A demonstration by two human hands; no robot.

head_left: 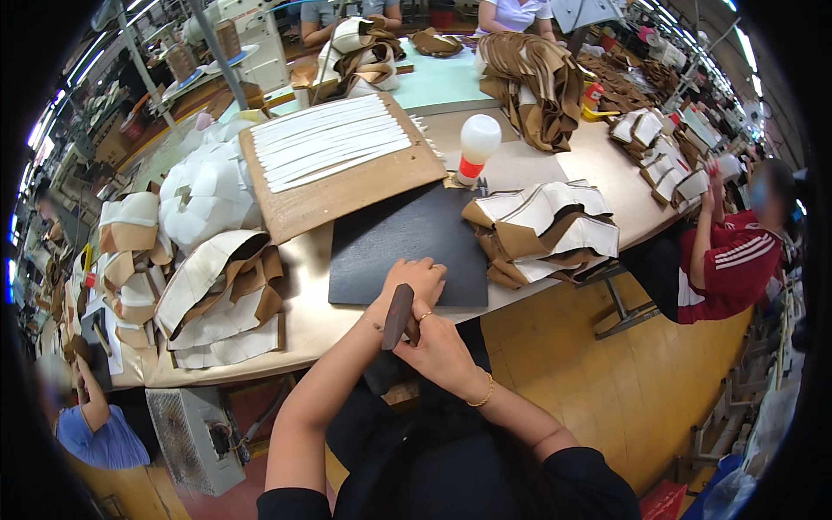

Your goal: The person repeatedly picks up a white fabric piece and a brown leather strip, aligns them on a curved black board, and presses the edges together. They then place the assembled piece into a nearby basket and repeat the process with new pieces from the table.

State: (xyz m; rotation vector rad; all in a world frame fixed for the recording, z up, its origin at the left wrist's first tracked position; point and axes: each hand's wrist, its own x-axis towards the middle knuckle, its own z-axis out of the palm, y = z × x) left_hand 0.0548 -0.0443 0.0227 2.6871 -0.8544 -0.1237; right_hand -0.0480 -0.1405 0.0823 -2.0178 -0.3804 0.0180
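My right hand (440,354) grips a hammer (398,317), its dark head lying over my left wrist; most of the handle is hidden in the hand. Just beyond it my left hand (414,279) rests on the front part of a black board (390,247), with its fingers bent together. Whatever those fingers may hold is hidden. The board lies at the table's near edge. To its right sits a stack of brown and white cut pieces (546,221). A white bottle with a red band (477,147) stands behind the board.
A brown board with white strips (342,143) overlaps the black board's far left corner. More cut-piece stacks (217,299) and a pile of white pieces (208,186) fill the table's left. A co-worker in red (732,260) sits at the right; others work beyond the table and at far left.
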